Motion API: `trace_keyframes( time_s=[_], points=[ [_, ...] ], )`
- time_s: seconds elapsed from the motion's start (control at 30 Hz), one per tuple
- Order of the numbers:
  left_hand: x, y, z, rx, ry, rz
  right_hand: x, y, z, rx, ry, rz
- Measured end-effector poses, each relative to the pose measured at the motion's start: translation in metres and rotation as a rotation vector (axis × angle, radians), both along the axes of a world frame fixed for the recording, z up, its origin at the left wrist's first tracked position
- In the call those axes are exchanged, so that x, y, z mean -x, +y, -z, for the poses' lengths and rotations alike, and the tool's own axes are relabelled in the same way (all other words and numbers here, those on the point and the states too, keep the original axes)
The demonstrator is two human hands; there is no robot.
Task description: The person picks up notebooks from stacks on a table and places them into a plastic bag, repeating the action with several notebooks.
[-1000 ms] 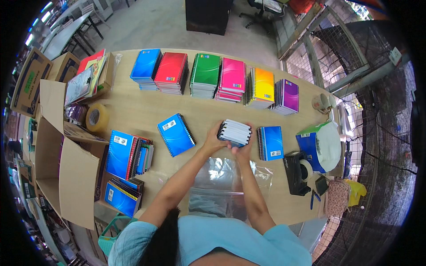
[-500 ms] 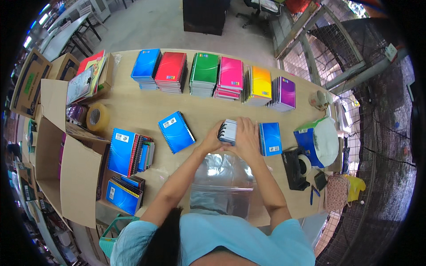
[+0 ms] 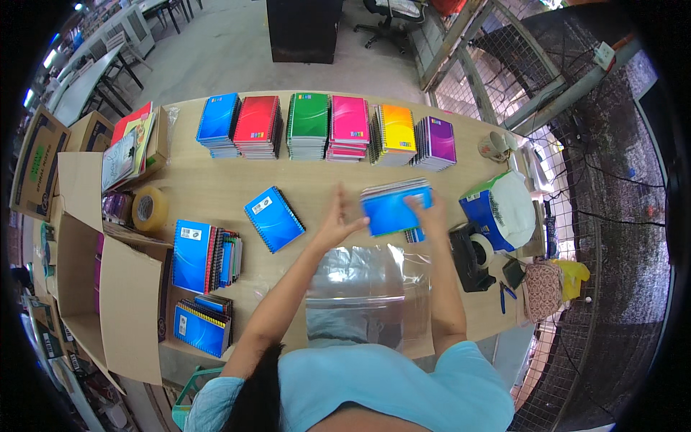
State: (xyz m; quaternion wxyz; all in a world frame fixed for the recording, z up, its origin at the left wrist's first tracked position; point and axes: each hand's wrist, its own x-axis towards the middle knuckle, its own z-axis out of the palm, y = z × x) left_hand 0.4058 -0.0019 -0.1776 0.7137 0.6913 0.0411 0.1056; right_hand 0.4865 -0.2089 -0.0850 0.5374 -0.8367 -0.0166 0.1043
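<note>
My right hand [image 3: 427, 213] grips a small stack of spiral notebooks [image 3: 391, 209], tilted so that a blue cover faces me; the stack is slightly blurred. Under its lower right edge a bit of another blue notebook [image 3: 415, 235] shows, mostly hidden. My left hand [image 3: 338, 222] is just left of the stack, fingers spread, with its thumb close to the stack's edge. Farther left, a single blue notebook [image 3: 274, 219] lies at an angle on the table. Clear plastic bags [image 3: 360, 288] lie flat between my forearms.
Along the far side stand notebook piles: blue [image 3: 217, 117], red [image 3: 257, 119], green [image 3: 308, 117], pink [image 3: 350, 120], yellow [image 3: 396, 127] and purple [image 3: 437, 138]. Mixed bundles [image 3: 193, 255] sit beside an open carton [image 3: 133, 309]. A tape dispenser [image 3: 469, 263] and blue pliers [image 3: 507, 291] are at right.
The stack, held upright between both hands before, is now tilted in my right hand, blue cover showing. My left hand has come off it and spread its fingers. The whole view has shifted slightly.
</note>
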Motion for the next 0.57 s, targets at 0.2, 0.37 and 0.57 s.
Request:
trace_keyframes(
  time_s=[0.2,0.37,0.57],
  points=[
    [-0.027,-0.085,-0.021,0.433,0.254,0.304,-0.041,-0.096,0.015,-0.304,0.356,0.208],
    [-0.015,-0.095,-0.085,0.296,0.344,0.252,-0.032,-0.105,0.02,-0.252,0.227,0.196],
    [0.022,-0.107,-0.019,-0.48,0.346,-0.092,-0.011,-0.105,0.049,0.103,-0.128,-0.22]
  ],
)
